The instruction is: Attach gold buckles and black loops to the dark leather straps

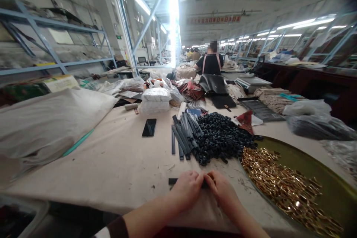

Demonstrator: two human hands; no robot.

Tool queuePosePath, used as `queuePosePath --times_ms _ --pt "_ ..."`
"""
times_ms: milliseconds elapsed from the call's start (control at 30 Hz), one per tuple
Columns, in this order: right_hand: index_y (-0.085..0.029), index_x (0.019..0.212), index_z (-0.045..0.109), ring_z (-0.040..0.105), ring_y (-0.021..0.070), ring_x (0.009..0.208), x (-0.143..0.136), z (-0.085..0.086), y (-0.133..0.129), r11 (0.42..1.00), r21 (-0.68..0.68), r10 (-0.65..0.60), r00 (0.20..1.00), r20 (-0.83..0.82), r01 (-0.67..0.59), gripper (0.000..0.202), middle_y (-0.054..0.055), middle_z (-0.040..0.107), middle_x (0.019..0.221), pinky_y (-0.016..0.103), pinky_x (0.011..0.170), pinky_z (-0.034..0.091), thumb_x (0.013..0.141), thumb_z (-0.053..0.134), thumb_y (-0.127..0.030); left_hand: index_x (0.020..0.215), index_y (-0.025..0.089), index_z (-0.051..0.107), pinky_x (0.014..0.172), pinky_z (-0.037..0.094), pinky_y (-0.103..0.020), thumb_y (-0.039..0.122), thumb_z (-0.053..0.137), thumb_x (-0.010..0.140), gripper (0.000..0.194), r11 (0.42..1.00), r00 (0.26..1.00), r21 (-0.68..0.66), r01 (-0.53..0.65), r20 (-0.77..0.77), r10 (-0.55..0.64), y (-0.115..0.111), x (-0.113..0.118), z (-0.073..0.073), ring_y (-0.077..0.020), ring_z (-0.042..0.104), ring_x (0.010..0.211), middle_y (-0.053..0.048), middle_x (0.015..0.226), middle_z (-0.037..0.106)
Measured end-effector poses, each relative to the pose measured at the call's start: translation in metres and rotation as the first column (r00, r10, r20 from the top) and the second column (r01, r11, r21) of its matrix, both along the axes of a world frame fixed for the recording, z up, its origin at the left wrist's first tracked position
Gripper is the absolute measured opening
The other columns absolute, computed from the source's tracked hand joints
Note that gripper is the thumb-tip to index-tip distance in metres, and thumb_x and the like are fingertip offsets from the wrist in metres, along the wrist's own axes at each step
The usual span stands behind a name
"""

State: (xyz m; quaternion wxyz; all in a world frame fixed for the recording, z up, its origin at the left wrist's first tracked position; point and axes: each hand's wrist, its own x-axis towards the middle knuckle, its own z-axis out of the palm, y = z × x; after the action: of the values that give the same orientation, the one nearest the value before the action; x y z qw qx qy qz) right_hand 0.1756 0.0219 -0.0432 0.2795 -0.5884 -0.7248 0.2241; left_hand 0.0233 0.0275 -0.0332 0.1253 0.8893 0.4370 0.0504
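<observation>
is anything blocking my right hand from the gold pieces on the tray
Nothing tall: between your right hand and the gold pieces lie only tabletop and the rim of the tray; the black loops sit farther back.

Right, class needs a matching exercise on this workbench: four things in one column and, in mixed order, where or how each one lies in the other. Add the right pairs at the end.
1. Phone
2. Gold-coloured pieces
3. Small black loops
4. Left hand and right hand

A. Heaped between the flat strips and the tray
B. Close together, with the end of a dark strip sticking out beside them
C. Flat on the pale tabletop, left of the flat strips
D. Spread over the olive-coloured tray

Pairs: 1-C, 2-D, 3-A, 4-B
</observation>
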Motion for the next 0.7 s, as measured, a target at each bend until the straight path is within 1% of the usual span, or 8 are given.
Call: queuePosePath --times_ms 100,233,333,433,500,533,600,700 --pt "-0.018 0.095 0.055 0.058 0.0184 0.070 -0.001 -0.016 0.001 0.998 -0.045 -0.036 0.995 -0.098 0.031 0.033 0.007 0.063 0.084 0.031 0.065 0.045 0.085 0.036 -0.043 0.125 0.015 0.034 0.078 0.043 -0.034 0.015 0.033 0.084 0.041 0.998 0.998 0.050 0.040 -0.044 -0.038 0.006 -0.013 -0.014 -0.0222 0.053 0.090 -0.010 0.101 0.056" --pt "-0.018 0.103 0.053 0.059 0.0191 0.068 0.012 -0.030 -0.003 0.992 0.000 -0.124 0.988 -0.096 0.124 0.035 0.009 0.063 0.093 0.033 0.065 0.048 0.081 0.042 -0.043 0.131 0.015 0.024 0.084 0.040 -0.030 0.003 0.028 0.079 0.054 0.963 0.957 0.091 -0.256 -0.118 0.265 0.023 -0.090 -0.016 -0.0188 0.051 0.098 -0.011 0.112 0.052" --pt "-0.020 0.096 0.057 0.060 0.0217 0.079 0.022 -0.036 -0.005 0.994 0.012 -0.106 0.989 -0.100 0.108 0.030 0.008 0.064 0.090 0.035 0.070 0.048 0.081 0.042 -0.042 0.130 0.011 0.026 0.086 0.038 -0.030 0.000 0.023 0.079 0.052 0.801 0.784 0.227 -0.554 -0.180 0.593 0.037 -0.166 -0.007 -0.0181 0.050 0.101 -0.013 0.115 0.052" --pt "-0.021 0.093 0.059 0.060 0.0226 0.084 0.022 -0.038 -0.005 0.997 0.007 -0.075 0.992 -0.103 0.077 0.028 0.008 0.065 0.090 0.035 0.074 0.047 0.082 0.042 -0.041 0.128 0.006 0.030 0.087 0.037 -0.037 0.015 0.031 0.083 0.045 0.669 0.663 0.382 -0.638 -0.171 0.729 0.042 -0.204 0.006 -0.0250 0.048 0.103 -0.018 0.117 0.049" --pt "-0.022 0.091 0.059 0.060 0.0227 0.083 0.020 -0.037 -0.005 0.997 0.002 -0.075 0.992 -0.099 0.075 0.027 0.008 0.065 0.089 0.035 0.074 0.048 0.082 0.043 -0.040 0.126 0.010 0.034 0.092 0.033 -0.040 0.021 0.036 0.083 0.045 0.678 0.706 0.430 -0.596 -0.122 0.698 0.045 -0.194 0.013 -0.0272 0.042 0.110 -0.017 0.124 0.044" --pt "-0.022 0.091 0.060 0.060 0.0228 0.083 0.019 -0.036 -0.005 0.997 0.003 -0.077 0.992 -0.097 0.077 0.026 0.007 0.065 0.088 0.035 0.073 0.048 0.081 0.044 -0.040 0.125 0.013 0.036 0.094 0.031 -0.040 0.021 0.037 0.083 0.043 0.718 0.757 0.425 -0.551 -0.108 0.644 0.049 -0.181 0.016 -0.0265 0.040 0.113 -0.016 0.126 0.043" --pt "-0.022 0.090 0.060 0.060 0.0229 0.082 0.017 -0.035 -0.005 0.997 0.007 -0.079 0.993 -0.092 0.080 0.024 0.007 0.065 0.087 0.035 0.073 0.048 0.080 0.045 -0.039 0.121 0.015 0.042 0.096 0.030 -0.038 0.014 0.033 0.084 0.038 0.871 0.885 0.300 -0.390 -0.139 0.444 0.063 -0.145 0.020 -0.0234 0.041 0.112 -0.013 0.123 0.046" --pt "-0.022 0.089 0.060 0.060 0.0224 0.082 0.016 -0.034 -0.007 0.997 0.021 -0.074 0.993 -0.094 0.076 0.022 0.007 0.064 0.086 0.034 0.073 0.048 0.081 0.045 -0.036 0.109 0.022 0.051 0.090 0.036 -0.027 0.010 0.037 0.081 0.033 0.957 0.955 0.183 -0.224 -0.153 0.253 0.093 -0.094 0.022 -0.0160 0.048 0.104 -0.004 0.114 0.053"
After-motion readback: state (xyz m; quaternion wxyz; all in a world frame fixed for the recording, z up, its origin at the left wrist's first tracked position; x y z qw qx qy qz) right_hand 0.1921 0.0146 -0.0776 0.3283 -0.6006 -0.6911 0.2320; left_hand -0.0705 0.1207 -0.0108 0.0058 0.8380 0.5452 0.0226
